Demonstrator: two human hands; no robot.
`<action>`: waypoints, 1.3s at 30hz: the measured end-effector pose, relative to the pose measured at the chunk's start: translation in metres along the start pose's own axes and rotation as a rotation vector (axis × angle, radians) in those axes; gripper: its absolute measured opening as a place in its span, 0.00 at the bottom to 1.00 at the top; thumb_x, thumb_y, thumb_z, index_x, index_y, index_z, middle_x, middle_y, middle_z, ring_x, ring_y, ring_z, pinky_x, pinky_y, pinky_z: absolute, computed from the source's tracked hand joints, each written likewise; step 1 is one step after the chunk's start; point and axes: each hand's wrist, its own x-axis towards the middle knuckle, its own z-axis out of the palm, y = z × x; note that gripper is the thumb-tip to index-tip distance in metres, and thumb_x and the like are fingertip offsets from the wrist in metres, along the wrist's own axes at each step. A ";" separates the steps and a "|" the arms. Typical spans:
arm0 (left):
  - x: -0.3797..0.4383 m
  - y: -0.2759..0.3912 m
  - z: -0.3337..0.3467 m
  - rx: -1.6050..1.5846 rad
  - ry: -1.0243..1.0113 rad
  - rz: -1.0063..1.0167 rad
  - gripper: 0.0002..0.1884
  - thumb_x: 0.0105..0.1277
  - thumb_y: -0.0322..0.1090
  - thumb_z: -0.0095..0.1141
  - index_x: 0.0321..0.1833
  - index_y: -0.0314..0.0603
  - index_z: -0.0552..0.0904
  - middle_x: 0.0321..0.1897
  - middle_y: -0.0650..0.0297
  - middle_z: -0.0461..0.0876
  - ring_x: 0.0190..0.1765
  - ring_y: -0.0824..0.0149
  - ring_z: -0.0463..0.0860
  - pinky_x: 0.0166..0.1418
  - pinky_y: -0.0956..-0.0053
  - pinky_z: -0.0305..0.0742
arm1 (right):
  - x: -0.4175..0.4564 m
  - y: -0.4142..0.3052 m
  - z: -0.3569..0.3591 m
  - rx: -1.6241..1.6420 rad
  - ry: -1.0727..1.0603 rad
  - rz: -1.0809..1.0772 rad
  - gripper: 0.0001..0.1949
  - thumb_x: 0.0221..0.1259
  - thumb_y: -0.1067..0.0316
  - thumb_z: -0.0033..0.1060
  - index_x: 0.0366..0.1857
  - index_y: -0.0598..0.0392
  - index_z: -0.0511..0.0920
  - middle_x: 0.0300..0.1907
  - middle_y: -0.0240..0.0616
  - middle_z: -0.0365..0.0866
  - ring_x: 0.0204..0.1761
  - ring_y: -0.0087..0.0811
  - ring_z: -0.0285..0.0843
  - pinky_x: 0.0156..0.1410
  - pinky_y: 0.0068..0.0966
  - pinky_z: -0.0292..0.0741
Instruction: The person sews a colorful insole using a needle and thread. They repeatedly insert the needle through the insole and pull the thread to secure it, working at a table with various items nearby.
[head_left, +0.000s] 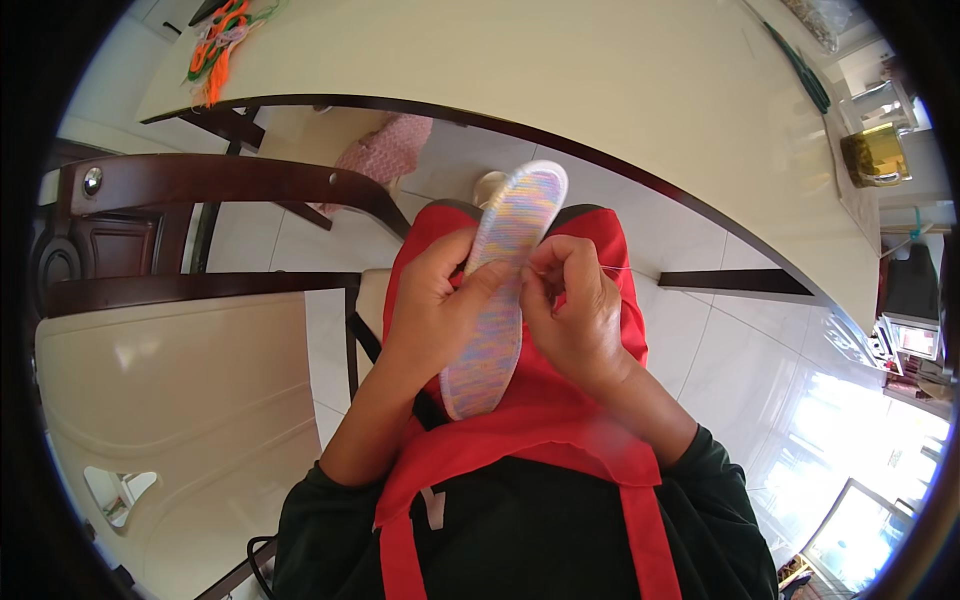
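A long insole-shaped piece with a pastel, multicoloured woven surface and a white edge lies slanted above my lap, over a red apron. My left hand grips it across the middle, thumb on its upper face. At its right edge, the thumb and forefinger of my right hand are pinched together. A thin pale thread runs out to the right from behind that hand. Whether a needle is between those fingertips cannot be told.
Ahead curves a cream tabletop with a dark edge. Orange and green thread skeins lie at its far left; green-handled scissors and a glass mug of yellowish liquid are at the right. A dark wooden chair arm stands left.
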 end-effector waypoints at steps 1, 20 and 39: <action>0.001 -0.003 -0.003 0.018 0.006 -0.002 0.07 0.65 0.27 0.56 0.44 0.33 0.79 0.31 0.65 0.79 0.35 0.76 0.77 0.40 0.80 0.72 | 0.001 -0.001 -0.001 0.049 -0.004 0.046 0.13 0.54 0.79 0.62 0.39 0.60 0.68 0.29 0.41 0.76 0.26 0.34 0.79 0.30 0.28 0.76; -0.009 -0.001 -0.010 0.571 0.092 0.782 0.19 0.42 0.19 0.60 0.42 0.39 0.85 0.34 0.60 0.81 0.36 0.59 0.82 0.41 0.71 0.78 | -0.002 -0.015 -0.026 0.506 -0.214 0.376 0.08 0.58 0.74 0.65 0.38 0.60 0.75 0.29 0.27 0.78 0.31 0.11 0.71 0.35 0.13 0.70; -0.011 0.005 -0.004 0.756 -0.156 1.026 0.12 0.45 0.31 0.61 0.36 0.45 0.84 0.37 0.68 0.81 0.40 0.65 0.81 0.46 0.66 0.76 | 0.005 -0.002 -0.060 0.409 -0.400 0.321 0.03 0.61 0.72 0.61 0.35 0.56 0.79 0.33 0.31 0.73 0.34 0.21 0.71 0.37 0.19 0.68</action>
